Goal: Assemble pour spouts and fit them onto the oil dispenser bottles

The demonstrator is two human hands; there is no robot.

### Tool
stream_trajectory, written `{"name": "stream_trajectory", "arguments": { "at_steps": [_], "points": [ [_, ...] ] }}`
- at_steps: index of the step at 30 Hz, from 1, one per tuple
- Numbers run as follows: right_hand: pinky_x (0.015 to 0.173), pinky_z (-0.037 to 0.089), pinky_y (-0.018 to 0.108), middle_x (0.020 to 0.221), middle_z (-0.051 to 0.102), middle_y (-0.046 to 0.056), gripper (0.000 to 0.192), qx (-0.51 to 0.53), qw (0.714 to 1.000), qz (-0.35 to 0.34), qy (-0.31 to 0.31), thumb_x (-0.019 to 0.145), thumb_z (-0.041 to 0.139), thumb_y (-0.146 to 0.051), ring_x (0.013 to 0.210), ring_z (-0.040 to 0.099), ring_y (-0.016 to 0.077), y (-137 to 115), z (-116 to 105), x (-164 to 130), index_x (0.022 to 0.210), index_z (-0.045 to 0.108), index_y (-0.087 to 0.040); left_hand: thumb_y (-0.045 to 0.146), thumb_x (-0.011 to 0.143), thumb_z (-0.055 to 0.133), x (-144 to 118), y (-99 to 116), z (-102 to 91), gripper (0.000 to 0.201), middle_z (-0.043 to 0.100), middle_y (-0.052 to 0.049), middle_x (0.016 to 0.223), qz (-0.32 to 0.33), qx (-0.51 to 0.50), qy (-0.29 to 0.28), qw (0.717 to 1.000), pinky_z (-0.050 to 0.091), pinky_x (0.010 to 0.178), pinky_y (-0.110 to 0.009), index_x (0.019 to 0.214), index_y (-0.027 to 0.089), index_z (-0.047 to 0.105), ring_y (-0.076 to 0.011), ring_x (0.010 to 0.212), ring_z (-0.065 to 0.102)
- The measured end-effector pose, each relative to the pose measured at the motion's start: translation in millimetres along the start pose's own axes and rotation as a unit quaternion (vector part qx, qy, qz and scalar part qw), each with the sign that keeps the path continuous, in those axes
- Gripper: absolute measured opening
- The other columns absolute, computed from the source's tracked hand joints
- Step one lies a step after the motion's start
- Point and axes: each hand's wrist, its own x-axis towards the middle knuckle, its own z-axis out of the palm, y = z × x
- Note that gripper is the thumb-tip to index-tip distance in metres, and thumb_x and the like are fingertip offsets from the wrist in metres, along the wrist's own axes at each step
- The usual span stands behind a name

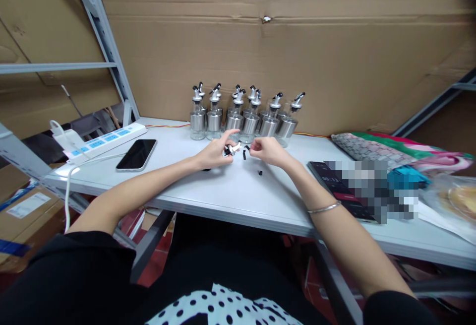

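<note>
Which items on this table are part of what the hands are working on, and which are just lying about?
In hand:
left hand holding a small white and black pourer part
right hand beside it
loose black pieces on the table
row of glass dispenser bottles

Lying about:
phone
power strip
dark device, partly blurred
patterned fabric

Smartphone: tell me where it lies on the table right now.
In the head view the smartphone lies face up on the white table, left of the left hand and just in front of the power strip.
</note>
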Motion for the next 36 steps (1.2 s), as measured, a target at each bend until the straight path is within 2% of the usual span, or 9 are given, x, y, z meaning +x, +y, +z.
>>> {"name": "stream_trajectory", "arguments": {
  "at_steps": [2, 5, 11, 16, 23, 31, 36],
  "points": [
    [0.06, 0.041, 0.023, 0.066, 0.065, 0.002, 0.005, 0.118, 0.992, -0.017, 0.04, 0.067, 0.056, -0.022, 0.065, 0.059, 0.0144, -7.6, 1.0, -0.7, 0.065, 0.054, -0.018, 0.009, 0.062, 0.053, -0.2, 0.9, -0.5, 0.08, 0.066, -0.002, 0.096, 0.001, 0.013, -0.003, 1.0, 0.042, 0.067, -0.021, 0.137, 0.015, 0.026, -0.0103, 0.072, 0.057],
    [0.057, 0.042, 0.024, 0.061, 0.063, 0.0, 0.01, 0.263, 0.963, -0.022, 0.048, 0.065, 0.057, -0.023, 0.059, 0.057, 0.0127, -16.6, 3.7, -1.3, 0.064, 0.048, -0.019, 0.01, 0.062, 0.053, 0.6, 1.7, -1.9, 0.08, 0.066, -0.001, 0.093, 0.007, 0.025, 0.006, 1.0, 0.043, 0.068, -0.021, 0.138, 0.014, 0.028, -0.0104, 0.073, 0.057],
    [0.043, 0.036, 0.021, 0.05, 0.055, -0.004, 0.019, 0.397, 0.916, -0.017, 0.057, 0.064, 0.064, -0.026, 0.044, 0.047, 0.0076, -19.5, 4.8, -1.2, 0.065, 0.047, -0.019, 0.01, 0.063, 0.053, 1.7, 0.9, -4.0, 0.079, 0.066, 0.0, 0.092, 0.019, 0.03, 0.013, 0.999, 0.045, 0.073, -0.021, 0.138, 0.014, 0.03, -0.0111, 0.079, 0.059],
    [0.044, 0.039, 0.021, 0.048, 0.056, -0.005, 0.027, 0.434, 0.9, -0.039, 0.033, 0.063, 0.071, -0.031, 0.043, 0.049, 0.0071, -21.2, 3.1, -2.6, 0.066, 0.047, -0.019, 0.009, 0.063, 0.053, 1.1, -1.2, -3.5, 0.076, 0.066, -0.001, 0.092, 0.022, 0.031, 0.015, 0.999, 0.045, 0.08, -0.023, 0.136, 0.013, 0.034, -0.012, 0.082, 0.06],
    [0.049, 0.045, 0.024, 0.053, 0.057, -0.004, 0.036, 0.453, 0.889, -0.039, 0.052, 0.059, 0.077, -0.04, 0.046, 0.053, 0.008, -18.8, 4.1, -1.0, 0.065, 0.048, -0.019, 0.009, 0.063, 0.053, 1.3, -2.6, -3.8, 0.075, 0.065, -0.001, 0.091, 0.029, 0.04, 0.032, 0.998, 0.045, 0.078, -0.022, 0.136, 0.014, 0.035, -0.0119, 0.082, 0.06],
    [0.05, 0.045, 0.024, 0.054, 0.06, -0.002, 0.04, 0.457, 0.888, -0.035, 0.03, 0.055, 0.078, -0.046, 0.047, 0.053, 0.0085, -16.9, 4.0, -0.5, 0.065, 0.051, -0.018, 0.009, 0.063, 0.056, 1.5, 0.4, -4.9, 0.066, 0.066, -0.001, 0.091, 0.034, 0.081, 0.039, 0.995, 0.046, 0.075, -0.022, 0.128, 0.015, 0.047, -0.0126, 0.081, 0.061],
    [0.051, 0.044, 0.024, 0.051, 0.059, -0.002, 0.04, 0.447, 0.894, -0.03, 0.022, 0.055, 0.078, -0.046, 0.048, 0.053, 0.0087, -19.0, 2.1, -2.6, 0.065, 0.053, -0.017, 0.01, 0.063, 0.057, 2.5, 0.7, -5.9, 0.064, 0.067, -0.001, 0.089, 0.037, 0.101, 0.039, 0.993, 0.046, 0.075, -0.023, 0.126, 0.015, 0.049, -0.0135, 0.08, 0.062]
  ]
}}
